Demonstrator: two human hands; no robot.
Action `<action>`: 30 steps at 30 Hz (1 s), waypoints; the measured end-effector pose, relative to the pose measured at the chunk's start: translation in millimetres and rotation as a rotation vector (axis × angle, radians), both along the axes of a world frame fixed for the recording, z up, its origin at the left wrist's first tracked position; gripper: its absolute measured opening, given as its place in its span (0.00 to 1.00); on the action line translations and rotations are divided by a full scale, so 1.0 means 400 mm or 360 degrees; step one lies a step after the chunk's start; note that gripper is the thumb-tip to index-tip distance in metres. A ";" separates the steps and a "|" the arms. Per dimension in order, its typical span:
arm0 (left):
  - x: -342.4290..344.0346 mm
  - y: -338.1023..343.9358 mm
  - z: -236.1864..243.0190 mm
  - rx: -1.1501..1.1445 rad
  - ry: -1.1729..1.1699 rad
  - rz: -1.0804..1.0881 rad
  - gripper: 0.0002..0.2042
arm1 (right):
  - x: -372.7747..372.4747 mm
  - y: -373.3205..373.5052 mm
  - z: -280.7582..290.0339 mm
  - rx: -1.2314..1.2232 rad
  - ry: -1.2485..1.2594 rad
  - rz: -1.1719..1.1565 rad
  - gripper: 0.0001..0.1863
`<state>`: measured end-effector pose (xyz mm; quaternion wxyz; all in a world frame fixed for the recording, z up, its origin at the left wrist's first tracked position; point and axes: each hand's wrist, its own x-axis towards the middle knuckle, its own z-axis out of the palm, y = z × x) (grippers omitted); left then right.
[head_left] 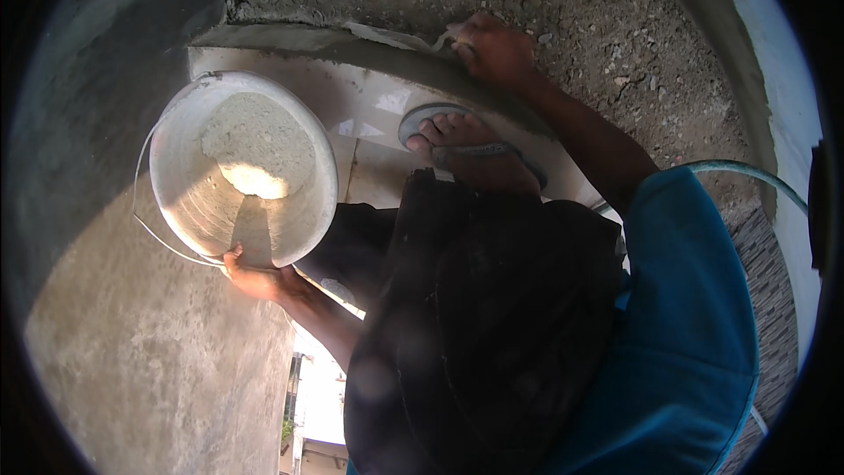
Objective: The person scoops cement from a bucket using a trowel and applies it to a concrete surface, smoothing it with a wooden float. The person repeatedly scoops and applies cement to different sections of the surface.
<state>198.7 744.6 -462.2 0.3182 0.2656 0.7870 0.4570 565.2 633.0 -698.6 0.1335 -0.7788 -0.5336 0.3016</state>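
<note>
At the left, my left hand (255,280) grips the rim of a whitish bucket (171,185), thumb over the edge. Inside the bucket lies a grey cement-like mix (255,141), partly lit by sun, and its wire handle (145,154) hangs down the outer side. My right hand (494,51), farther off and to the right, is closed around the handle of a trowel. The trowel's thin blade (396,37) lies along the top edge of a grey plastered ledge (308,42).
Rough, gritty ground (607,44) lies beyond the ledge. My foot in a grey flip-flop (457,145) stands on pale tiles (374,163) beside the ledge. A smooth grey wall (132,352) rises at the left. A greenish hose (747,174) runs behind my right arm.
</note>
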 end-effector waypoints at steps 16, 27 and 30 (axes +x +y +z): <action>0.052 0.016 0.018 -0.0003 0.0059 0.0064 0.33 | -0.059 0.011 0.144 0.0452 -0.0104 0.0014 0.16; 0.062 0.024 0.025 -0.0018 0.0140 0.0051 0.30 | -0.032 -0.015 0.230 0.0254 0.0158 -0.0049 0.19; 0.055 0.024 0.024 -0.0034 0.0172 0.0048 0.30 | 0.021 -0.035 0.221 0.0159 0.0195 -0.0075 0.19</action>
